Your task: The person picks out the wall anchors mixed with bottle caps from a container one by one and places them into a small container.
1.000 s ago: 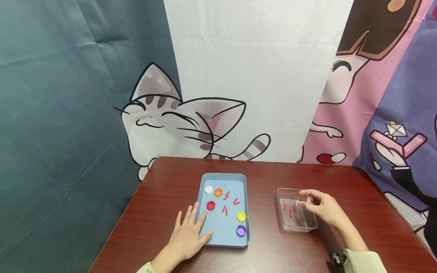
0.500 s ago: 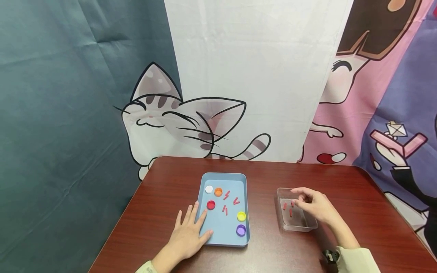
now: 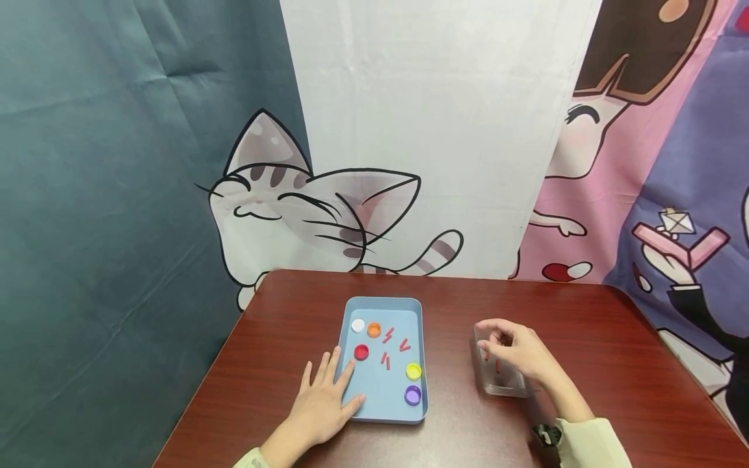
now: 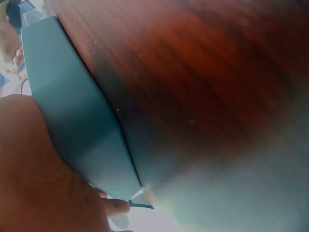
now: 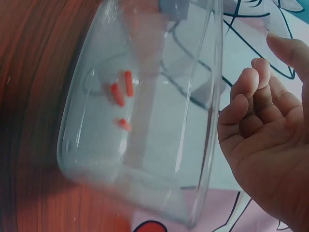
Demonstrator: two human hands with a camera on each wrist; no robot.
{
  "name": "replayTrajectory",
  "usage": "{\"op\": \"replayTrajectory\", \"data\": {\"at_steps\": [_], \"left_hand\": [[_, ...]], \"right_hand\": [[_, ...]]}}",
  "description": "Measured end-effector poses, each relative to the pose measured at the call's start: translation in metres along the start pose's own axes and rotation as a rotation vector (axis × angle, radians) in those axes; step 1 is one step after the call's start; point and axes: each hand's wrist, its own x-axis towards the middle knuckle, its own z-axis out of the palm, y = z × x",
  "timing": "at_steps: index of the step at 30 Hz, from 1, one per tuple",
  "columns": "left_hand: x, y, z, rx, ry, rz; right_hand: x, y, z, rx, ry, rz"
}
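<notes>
In the head view, my left hand [image 3: 318, 406] rests with spread, straight fingers on the left rim of a blue tray [image 3: 383, 406]; its fingers hold nothing. On the tray lie several short red sticks [image 3: 388, 363], mostly in pairs, and several round caps: white [image 3: 358, 325], orange [image 3: 374, 330], red [image 3: 361, 351], yellow [image 3: 413, 371] and purple [image 3: 413, 395]. My right hand [image 3: 517, 351] hovers over a clear plastic box [image 3: 506, 391], fingers loosely bent. The right wrist view shows nothing between those fingers. Three red sticks [image 5: 128, 83] lie inside the box.
The brown wooden table [image 3: 453, 416] carries the tray and, to its right, the box. Behind the table hangs a cloth backdrop [image 3: 445, 130] with cartoon figures. In the left wrist view the tray's outer side [image 4: 77, 101] stands beside the hand.
My right hand has moved left across the clear box, and now covers part of its far side. My left hand, the tray and its contents stay in place.
</notes>
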Motion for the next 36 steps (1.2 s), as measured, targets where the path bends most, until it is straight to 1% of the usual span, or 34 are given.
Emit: {"op": "replayTrajectory", "data": {"at_steps": [5,8,15,26,30,33,36], "left_hand": [[0.000,-0.001,0.004,0.007,0.006,-0.004],[0.000,-0.001,0.005,0.018,-0.001,-0.011],[-0.001,0.001,0.000,-0.008,-0.010,-0.004],[0.000,0.001,-0.001,-0.001,-0.021,-0.007],[0.000,0.001,-0.001,-0.003,-0.024,-0.006],[0.000,0.001,-0.002,-0.004,-0.030,-0.007],[0.000,0.001,-0.002,-0.005,-0.033,-0.010]], "right_hand": [[0.006,-0.004,0.011,0.018,0.010,-0.065],[0.009,-0.006,0.018,0.006,0.013,-0.083],[0.016,-0.014,0.033,0.004,0.001,-0.031],[0.022,-0.026,0.051,0.022,-0.016,0.022],[0.024,-0.029,0.057,0.011,-0.028,0.011],[0.025,-0.030,0.061,0.024,-0.036,-0.014],[0.027,-0.031,0.066,0.041,-0.041,-0.019]]}}
